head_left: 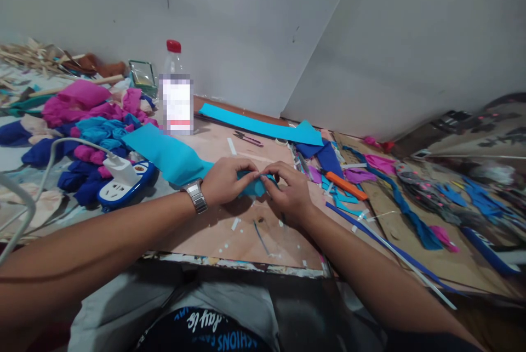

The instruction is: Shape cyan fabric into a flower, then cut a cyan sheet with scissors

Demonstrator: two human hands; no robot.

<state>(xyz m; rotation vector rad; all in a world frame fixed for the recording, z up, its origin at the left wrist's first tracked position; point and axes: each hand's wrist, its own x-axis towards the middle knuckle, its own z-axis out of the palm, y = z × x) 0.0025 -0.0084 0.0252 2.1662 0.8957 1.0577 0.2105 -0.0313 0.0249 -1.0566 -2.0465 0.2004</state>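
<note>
A long turquoise strip [172,157], of fabric or crepe paper, runs from the left side of the board to my fingers. My left hand [228,179] is closed, pinching the strip's gathered end between thumb and forefinger. Close beside it my right hand [290,190] pinches the same end, the fingertips of both hands almost touching. A small bunched part of the strip hangs below the fingers. The exact folds between the fingertips are hidden. Behind the hands a second turquoise strip [258,124] lies flat along the wall.
On the left stand a blue-and-white power strip [123,185] with a plug, and a heap of pink and blue fabric pieces [86,116]. A red-capped bottle [177,100] and thread snips [249,139] are behind. An orange utility knife [347,186] lies right among scraps.
</note>
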